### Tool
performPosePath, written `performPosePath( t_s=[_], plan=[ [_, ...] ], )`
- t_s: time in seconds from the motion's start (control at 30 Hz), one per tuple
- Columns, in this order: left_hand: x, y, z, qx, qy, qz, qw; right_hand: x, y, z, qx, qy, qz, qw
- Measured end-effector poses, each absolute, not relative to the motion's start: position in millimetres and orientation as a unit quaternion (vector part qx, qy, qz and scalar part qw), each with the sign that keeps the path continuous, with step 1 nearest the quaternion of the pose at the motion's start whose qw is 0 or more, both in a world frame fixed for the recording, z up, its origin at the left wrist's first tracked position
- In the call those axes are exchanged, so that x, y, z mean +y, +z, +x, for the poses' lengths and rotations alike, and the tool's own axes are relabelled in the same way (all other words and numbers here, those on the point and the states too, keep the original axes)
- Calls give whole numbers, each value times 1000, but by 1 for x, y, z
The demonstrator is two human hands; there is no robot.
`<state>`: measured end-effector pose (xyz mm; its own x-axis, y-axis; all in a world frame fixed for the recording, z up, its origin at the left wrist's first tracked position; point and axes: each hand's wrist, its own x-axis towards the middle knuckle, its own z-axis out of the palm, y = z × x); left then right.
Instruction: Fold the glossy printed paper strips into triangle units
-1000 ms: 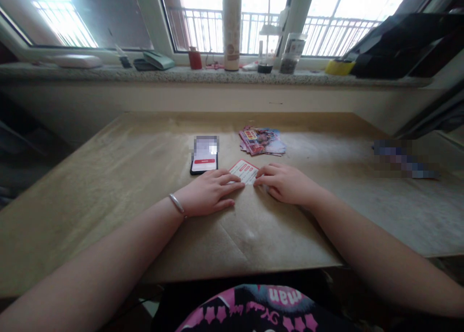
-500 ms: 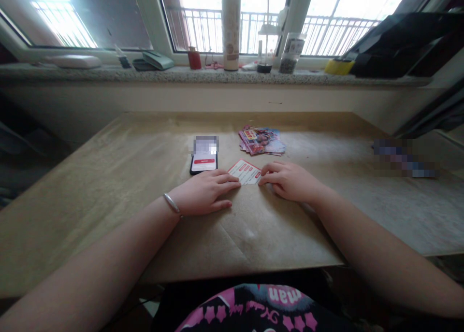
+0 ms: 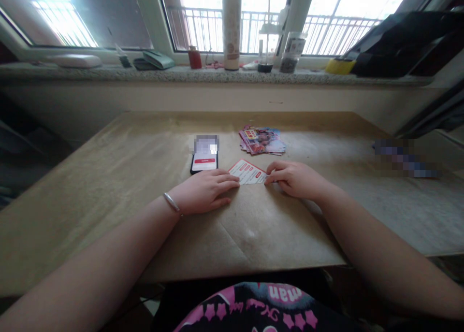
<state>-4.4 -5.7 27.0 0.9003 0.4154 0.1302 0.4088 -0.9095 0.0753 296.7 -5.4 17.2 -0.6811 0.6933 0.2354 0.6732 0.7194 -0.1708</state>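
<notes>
My left hand lies flat, fingers pressed together, tips on the card's left end. My right hand rests with fingers together and lightly curved, tips on the card's right end. Neither hand pinches.

The red-and-white printed card lies flat on the wooden board, between both sets of fingertips. Step in hand: steadying the card from both ends. Any further shift calls for even fingertip pressure.

Just beyond my left fingertips lies a smartphone. Beyond my right fingertips lies a stack of printed cards. Farthest ahead stands a tall bottle on the granite window sill.
</notes>
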Motion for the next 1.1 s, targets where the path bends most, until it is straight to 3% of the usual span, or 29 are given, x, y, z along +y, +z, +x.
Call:
performPosePath(
  t_s=[1.1],
  plan=[
    [-6,40,-14,280,28,959,23,0,25,317,-899,21,-431,72]
  ],
)
